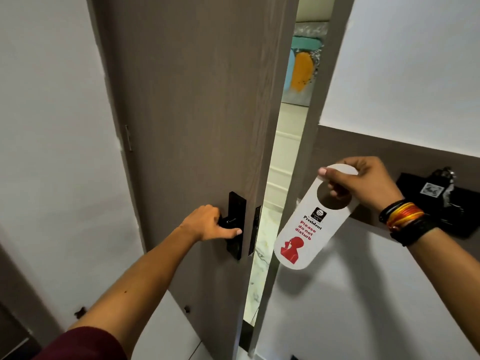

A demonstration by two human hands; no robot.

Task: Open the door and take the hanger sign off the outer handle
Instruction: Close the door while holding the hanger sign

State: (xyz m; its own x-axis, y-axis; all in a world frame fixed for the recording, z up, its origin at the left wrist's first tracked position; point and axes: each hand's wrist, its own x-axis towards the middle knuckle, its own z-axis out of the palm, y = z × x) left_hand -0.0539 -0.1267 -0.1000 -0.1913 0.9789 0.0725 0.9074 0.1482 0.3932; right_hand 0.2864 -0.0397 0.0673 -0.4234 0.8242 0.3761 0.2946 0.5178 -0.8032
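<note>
A grey-brown wooden door point(197, 105) stands a narrow gap ajar, hinged on the left. My left hand point(207, 224) grips the black inner handle point(235, 226) on its black plate. My right hand point(363, 183) pinches the top of a white hanger sign point(305, 229) printed "Please do not disturb" in red, above a red figure. The sign hangs free in the air to the right of the door's edge, in front of the door frame. The outer handle is hidden behind the door.
Through the gap I see a marble floor point(262, 245) and a colourful painting point(302, 66) on the corridor wall. A black bag point(441, 203) hangs on the right wall. White walls flank the door on both sides.
</note>
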